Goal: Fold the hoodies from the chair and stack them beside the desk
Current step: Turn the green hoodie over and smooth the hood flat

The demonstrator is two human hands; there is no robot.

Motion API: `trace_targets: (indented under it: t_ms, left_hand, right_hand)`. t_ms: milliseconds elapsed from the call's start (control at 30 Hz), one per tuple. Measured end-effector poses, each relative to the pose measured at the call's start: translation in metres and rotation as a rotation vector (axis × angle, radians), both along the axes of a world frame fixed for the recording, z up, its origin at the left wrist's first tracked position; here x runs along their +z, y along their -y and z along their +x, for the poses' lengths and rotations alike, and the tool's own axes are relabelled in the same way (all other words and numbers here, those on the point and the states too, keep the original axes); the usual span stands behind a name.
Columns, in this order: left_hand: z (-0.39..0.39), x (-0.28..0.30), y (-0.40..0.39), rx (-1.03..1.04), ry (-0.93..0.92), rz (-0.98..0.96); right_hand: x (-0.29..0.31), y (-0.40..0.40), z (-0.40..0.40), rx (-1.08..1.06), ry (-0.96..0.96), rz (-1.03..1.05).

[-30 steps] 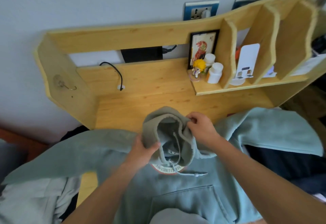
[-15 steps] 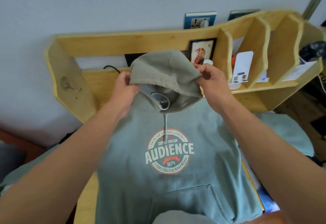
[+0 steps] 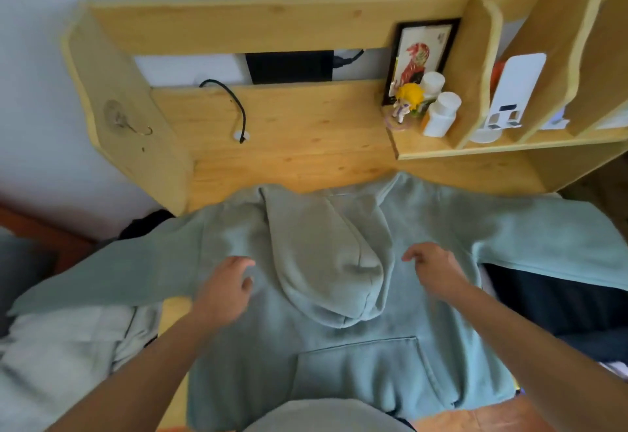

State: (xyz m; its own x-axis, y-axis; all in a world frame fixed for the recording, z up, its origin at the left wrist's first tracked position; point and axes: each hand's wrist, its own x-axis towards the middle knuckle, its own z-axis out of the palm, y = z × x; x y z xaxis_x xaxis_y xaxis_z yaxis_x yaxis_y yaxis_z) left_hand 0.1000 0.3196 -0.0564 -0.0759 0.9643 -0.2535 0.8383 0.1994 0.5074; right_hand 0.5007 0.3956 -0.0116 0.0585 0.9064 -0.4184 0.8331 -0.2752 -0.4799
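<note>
A sage-green hoodie (image 3: 339,363) lies spread front-up on the wooden desk (image 3: 289,146), both sleeves stretched out sideways. Its hood (image 3: 326,261) is folded down over the chest and covers the printed logo. The kangaroo pocket (image 3: 360,374) faces me near the front edge. My left hand (image 3: 226,290) hovers just left of the hood with fingers loosely curled, holding nothing. My right hand (image 3: 433,268) hovers just right of the hood, fingers apart and empty.
A pale grey garment (image 3: 61,357) lies in a heap at the lower left. Dark clothing (image 3: 557,299) sits under the right sleeve. The desk shelf holds a framed picture (image 3: 421,54), a small figurine (image 3: 406,100), white bottles (image 3: 440,115) and a white stand (image 3: 509,91). A black cable (image 3: 234,105) hangs at the back.
Both hands lifted the hood up by its rim, then laid it down flat over the chest print and let go. The hands now hover on either side of it.
</note>
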Motion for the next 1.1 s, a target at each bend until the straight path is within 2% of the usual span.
trace_targets:
  t_ms: [100, 200, 300, 367, 400, 533, 600, 700, 767, 800, 867, 967, 1033, 1100]
  left_hand:
    - [0.013, 0.008, -0.049, 0.050, -0.005, 0.053]
    - [0.015, -0.010, -0.093, 0.044, -0.052, 0.069]
    - [0.002, -0.032, -0.116, 0.025, -0.132, -0.056]
    - [-0.008, -0.039, -0.116, 0.041, -0.232, -0.199]
    - [-0.016, -0.042, -0.116, 0.035, -0.284, -0.281]
    - [-0.039, -0.042, -0.136, 0.009, -0.326, -0.365]
    - [-0.044, -0.047, -0.156, 0.009, -0.367, -0.362]
    - [-0.041, -0.053, -0.174, 0.153, -0.340, -0.378]
    - [-0.032, -0.051, -0.179, 0.264, -0.285, -0.283]
    - [-0.022, -0.047, -0.180, 0.349, -0.234, -0.206]
    - [0.004, -0.039, -0.183, 0.460, -0.020, -0.112]
    - [0.027, -0.043, -0.190, 0.526, 0.152, -0.081]
    - [0.025, -0.049, -0.195, 0.544, 0.024, 0.018]
    - [0.018, -0.054, -0.192, 0.499, -0.143, 0.068]
  right_hand:
    - [0.000, -0.054, -0.030, -0.040, -0.049, 0.036]
    - [-0.024, -0.096, -0.057, -0.059, -0.139, -0.008]
    - [-0.048, -0.118, -0.071, -0.335, -0.158, -0.100]
    - [-0.060, -0.129, -0.072, -0.551, -0.383, -0.172]
    - [-0.061, -0.134, -0.073, -0.594, -0.512, -0.184]
    - [-0.056, -0.161, -0.077, -0.600, -0.694, 0.164]
    - [-0.061, -0.168, -0.079, -0.482, -0.777, 0.155]
    - [-0.074, -0.162, -0.084, -0.245, -0.526, 0.035]
    - [-0.076, -0.157, -0.087, -0.248, -0.434, 0.111]
    - [-0.075, -0.156, -0.089, -0.271, -0.430, 0.151]
    - [-0.074, -0.158, -0.090, -0.274, -0.416, 0.188]
    - [-0.073, -0.158, -0.090, -0.073, -0.231, 0.266]
    - [-0.078, -0.157, -0.086, 0.085, -0.029, 0.298]
    - [-0.086, -0.153, -0.079, 0.171, 0.128, 0.227]
